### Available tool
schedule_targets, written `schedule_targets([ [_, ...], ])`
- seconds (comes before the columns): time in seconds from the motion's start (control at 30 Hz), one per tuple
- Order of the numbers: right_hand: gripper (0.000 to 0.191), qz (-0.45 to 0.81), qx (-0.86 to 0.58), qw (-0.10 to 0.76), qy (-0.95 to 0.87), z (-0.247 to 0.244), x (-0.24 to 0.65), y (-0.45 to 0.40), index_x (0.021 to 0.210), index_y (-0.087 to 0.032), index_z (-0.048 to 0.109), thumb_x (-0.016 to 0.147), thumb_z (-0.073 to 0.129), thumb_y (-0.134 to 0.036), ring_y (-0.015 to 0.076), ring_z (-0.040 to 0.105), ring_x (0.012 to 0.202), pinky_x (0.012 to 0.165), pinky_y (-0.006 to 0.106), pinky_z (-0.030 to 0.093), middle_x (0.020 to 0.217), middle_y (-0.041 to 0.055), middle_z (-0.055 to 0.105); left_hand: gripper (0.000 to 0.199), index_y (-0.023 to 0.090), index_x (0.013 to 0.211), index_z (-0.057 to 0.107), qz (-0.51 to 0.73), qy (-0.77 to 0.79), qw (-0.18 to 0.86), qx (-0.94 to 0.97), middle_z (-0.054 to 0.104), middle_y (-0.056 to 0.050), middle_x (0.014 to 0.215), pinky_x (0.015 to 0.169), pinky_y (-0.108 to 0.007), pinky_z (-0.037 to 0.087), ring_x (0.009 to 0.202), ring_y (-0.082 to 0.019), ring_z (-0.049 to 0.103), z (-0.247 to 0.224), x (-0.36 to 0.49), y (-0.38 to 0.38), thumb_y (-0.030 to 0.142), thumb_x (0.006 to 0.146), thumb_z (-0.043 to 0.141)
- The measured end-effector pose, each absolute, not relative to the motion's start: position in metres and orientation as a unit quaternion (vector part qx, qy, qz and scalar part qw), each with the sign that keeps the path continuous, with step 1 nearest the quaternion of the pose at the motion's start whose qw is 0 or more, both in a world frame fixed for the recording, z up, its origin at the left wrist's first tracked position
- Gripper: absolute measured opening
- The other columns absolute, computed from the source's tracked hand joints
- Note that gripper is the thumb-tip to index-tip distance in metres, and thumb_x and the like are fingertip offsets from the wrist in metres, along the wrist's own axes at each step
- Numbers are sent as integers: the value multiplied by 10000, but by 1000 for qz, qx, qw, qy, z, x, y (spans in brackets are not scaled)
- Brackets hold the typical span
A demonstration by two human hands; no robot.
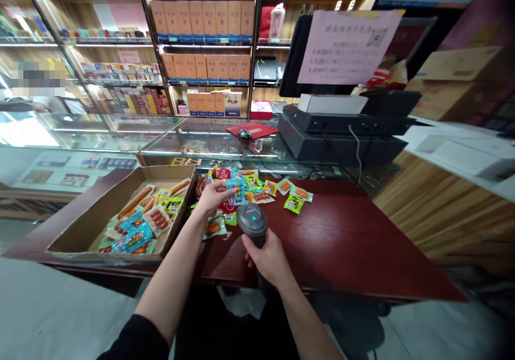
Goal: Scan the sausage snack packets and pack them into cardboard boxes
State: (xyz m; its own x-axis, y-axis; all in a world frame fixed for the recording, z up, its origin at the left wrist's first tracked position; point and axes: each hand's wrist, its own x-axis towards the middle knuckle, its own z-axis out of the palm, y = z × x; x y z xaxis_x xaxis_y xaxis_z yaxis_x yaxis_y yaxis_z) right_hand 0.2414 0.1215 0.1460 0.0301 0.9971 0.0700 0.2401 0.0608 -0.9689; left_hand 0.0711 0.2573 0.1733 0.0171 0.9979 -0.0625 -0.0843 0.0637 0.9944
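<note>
Red table (341,242) | hands (212,196) (273,259): shiny blue packet (236,192) (left), dark-grey scanner (251,220) (right)

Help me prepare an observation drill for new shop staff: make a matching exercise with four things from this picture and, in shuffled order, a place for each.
Things
1. Dark handheld device
2. Blue packet over the pile
3. Cardboard box
4. Computer mouse

Places
A. On a red mat
B. In the right grip
C. Left of the packet pile, with sausage packets inside
D. In the left grip

Right pairs: 1-B, 2-D, 3-C, 4-A
</note>
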Motion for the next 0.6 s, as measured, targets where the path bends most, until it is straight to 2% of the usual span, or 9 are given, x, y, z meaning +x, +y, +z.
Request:
schedule_targets([
  [0.3, 276, 430, -542, 472, -547, 146, 242, 119, 912, -186, 618, 823, 681, -439, 184, 615, 376, 399, 253, 490, 521, -6, 646, 503, 158, 751, 664, 490, 488, 539, 482, 744, -33, 743, 539, -224, 479, 598, -134, 646, 174, 73, 261, 421, 434, 954],
  [0.5, 321, 411, -554, 468, -553, 147, 244, 119, 914, -176, 647, 800, 702, -471, 197, 637, 418, 410, 255, 485, 543, 24, 672, 422, 161, 751, 663, 498, 473, 528, 500, 719, -29, 717, 546, -242, 481, 599, -144, 645, 168, 73, 268, 397, 510, 916],
  [0.6, 310, 417, -551, 469, -550, 151, 244, 117, 910, -179, 634, 800, 701, -461, 192, 624, 402, 404, 254, 481, 527, 13, 656, 408, 164, 725, 649, 502, 468, 524, 505, 706, -23, 685, 525, -232, 467, 583, -142, 641, 169, 73, 268, 370, 498, 918],
])
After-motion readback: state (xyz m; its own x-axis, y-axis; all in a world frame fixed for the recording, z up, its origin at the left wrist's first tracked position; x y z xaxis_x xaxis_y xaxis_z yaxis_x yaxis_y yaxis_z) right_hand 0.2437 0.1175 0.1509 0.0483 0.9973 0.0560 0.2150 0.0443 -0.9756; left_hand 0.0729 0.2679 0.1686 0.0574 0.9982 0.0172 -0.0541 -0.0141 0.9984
